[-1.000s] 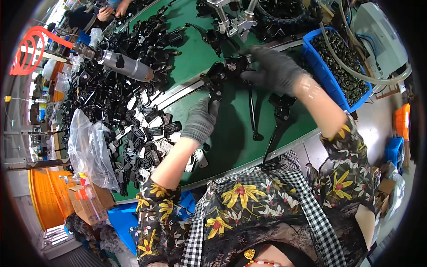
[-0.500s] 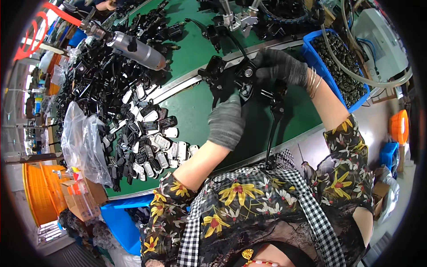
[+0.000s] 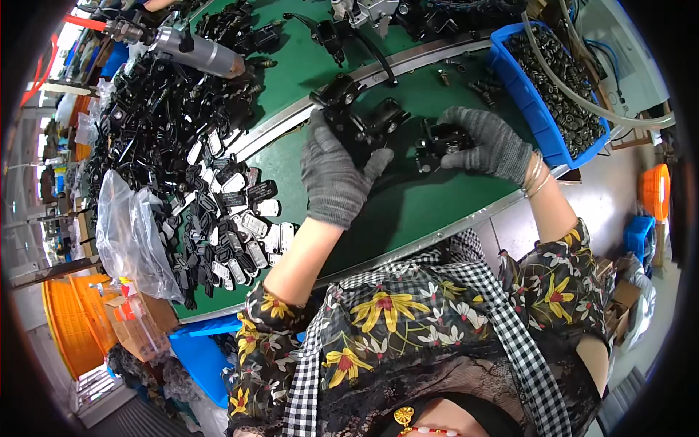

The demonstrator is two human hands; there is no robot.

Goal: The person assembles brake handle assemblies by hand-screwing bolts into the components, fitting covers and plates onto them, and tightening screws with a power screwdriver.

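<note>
Surface (image 3: 408,211) in green stretches left from a blue bin (image 3: 535,120) at a workshop station. Well left of the bin lies a heap of loose black parts (image 3: 160,109), with a silver pneumatic driver (image 3: 200,54) hanging over it. Nearer the bin's left side, a worker's gray-gloved left hand (image 3: 331,175) spreads around a larger black housing (image 3: 357,124), thumb apart; whether it grips firmly cannot be told. Just left of the bin, the right hand (image 3: 495,142) pinches a compact black housing (image 3: 443,142). Handling appears partway along: both housings are off the heap, where many parts lie untouched. Oblong cover plates (image 3: 253,224), well left of the bin, bear markings too small to read; no brand is legible.
</note>
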